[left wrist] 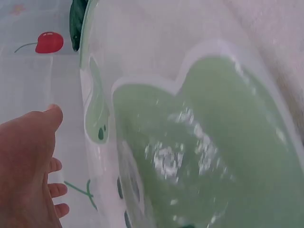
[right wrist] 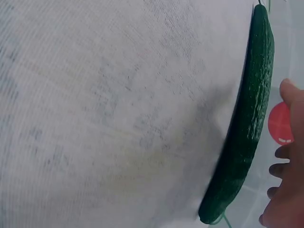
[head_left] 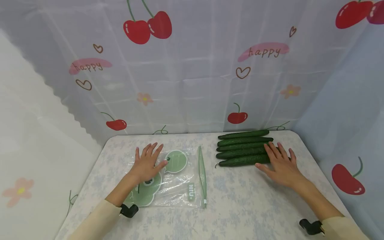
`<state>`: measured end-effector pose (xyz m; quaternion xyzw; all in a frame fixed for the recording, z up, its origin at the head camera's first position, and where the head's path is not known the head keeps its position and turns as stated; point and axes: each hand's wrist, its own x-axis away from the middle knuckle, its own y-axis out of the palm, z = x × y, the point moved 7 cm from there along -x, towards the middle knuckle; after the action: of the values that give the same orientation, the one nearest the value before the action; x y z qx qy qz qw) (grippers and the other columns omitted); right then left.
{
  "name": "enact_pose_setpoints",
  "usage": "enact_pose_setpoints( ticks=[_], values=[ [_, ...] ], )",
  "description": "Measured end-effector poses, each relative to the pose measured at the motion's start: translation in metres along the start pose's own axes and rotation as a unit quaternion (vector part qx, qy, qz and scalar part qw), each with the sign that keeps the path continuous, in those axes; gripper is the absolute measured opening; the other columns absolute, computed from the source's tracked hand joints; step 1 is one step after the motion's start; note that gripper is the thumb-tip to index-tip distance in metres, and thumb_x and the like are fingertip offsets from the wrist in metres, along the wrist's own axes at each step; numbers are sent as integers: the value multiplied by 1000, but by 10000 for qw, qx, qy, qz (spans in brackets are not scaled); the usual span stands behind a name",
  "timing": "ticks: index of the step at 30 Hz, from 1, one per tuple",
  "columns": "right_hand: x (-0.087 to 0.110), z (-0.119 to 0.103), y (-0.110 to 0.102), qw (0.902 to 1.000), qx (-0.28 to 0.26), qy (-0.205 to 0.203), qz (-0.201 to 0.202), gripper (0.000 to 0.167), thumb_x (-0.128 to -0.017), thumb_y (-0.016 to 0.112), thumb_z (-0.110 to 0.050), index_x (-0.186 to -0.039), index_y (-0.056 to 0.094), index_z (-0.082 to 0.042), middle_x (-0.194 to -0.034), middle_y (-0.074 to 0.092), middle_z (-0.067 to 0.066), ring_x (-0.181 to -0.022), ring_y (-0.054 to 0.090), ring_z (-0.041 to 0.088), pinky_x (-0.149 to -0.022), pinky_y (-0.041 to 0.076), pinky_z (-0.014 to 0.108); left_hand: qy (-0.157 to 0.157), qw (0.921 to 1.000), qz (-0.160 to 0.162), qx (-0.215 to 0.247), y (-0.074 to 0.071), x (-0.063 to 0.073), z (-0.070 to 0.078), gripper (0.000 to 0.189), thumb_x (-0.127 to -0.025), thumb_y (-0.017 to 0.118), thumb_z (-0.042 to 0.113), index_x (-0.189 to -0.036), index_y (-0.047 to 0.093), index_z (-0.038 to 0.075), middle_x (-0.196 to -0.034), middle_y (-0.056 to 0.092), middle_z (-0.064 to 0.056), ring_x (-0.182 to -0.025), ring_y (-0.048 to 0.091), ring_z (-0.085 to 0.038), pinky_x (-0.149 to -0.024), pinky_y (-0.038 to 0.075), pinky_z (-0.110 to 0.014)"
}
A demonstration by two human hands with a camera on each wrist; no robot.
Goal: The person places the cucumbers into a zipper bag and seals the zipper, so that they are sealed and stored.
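Several long green cucumbers point(head_left: 240, 161) lie side by side at the back right of the table. My right hand point(head_left: 282, 168), fingers spread and straight, is over their right ends and hides them in the head view. The nearest cucumber point(right wrist: 247, 114) runs alongside that hand in the right wrist view. A clear zip bag point(head_left: 180, 186) with green cartoon prints lies flat at the left, its green zip strip point(head_left: 202, 176) facing the cucumbers. Over the bag's upper left part is my left hand point(head_left: 147, 166), fingers spread, covering some of the print. Neither hand grips anything.
The table point(head_left: 234, 206) has a pale, blue-mottled cover. A curtain point(head_left: 192, 83) printed with cherries and hearts hangs right behind its back edge, with similar cloth at both sides. Bare table surface shows between the bag and my right forearm.
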<state>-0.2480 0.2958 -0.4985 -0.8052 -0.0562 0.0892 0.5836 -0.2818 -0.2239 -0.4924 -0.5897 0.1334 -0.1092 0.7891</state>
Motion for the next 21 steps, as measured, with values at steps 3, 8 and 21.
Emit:
enact_pose_setpoints(
  ticks=[3, 8, 21],
  values=[
    [-3, -7, 1, 9996, -56, -209, 181, 94, -103, 63, -60, -171, 26, -5, -175, 27, 26, -163, 12, 52, -121, 7, 80, 3, 9999, -105, -14, 7, -1, 7, 79, -107, 57, 55, -171, 31, 17, -175, 32, -19, -163, 24, -47, -124, 3, -84],
    [-8, -24, 4, 9976, -251, -509, 408, 82, -103, 68, -51, -165, 39, -4, -168, 38, 25, -158, 21, 52, -117, 16, 78, 22, 9998, -215, 19, 14, -5, 25, 79, -106, 59, 56, -171, 33, 18, -174, 35, -16, -162, 27, -44, -126, 8, -82],
    [-24, -77, 14, 9849, -1139, -1035, 790, 56, -99, 77, -31, -147, 61, -7, -148, 64, 19, -146, 39, 47, -113, 23, 74, 175, 9983, -36, 562, 28, -15, 90, 69, -102, 70, 45, -161, 50, 13, -154, 56, -14, -143, 50, -41, -116, 42, -67]
  ],
)
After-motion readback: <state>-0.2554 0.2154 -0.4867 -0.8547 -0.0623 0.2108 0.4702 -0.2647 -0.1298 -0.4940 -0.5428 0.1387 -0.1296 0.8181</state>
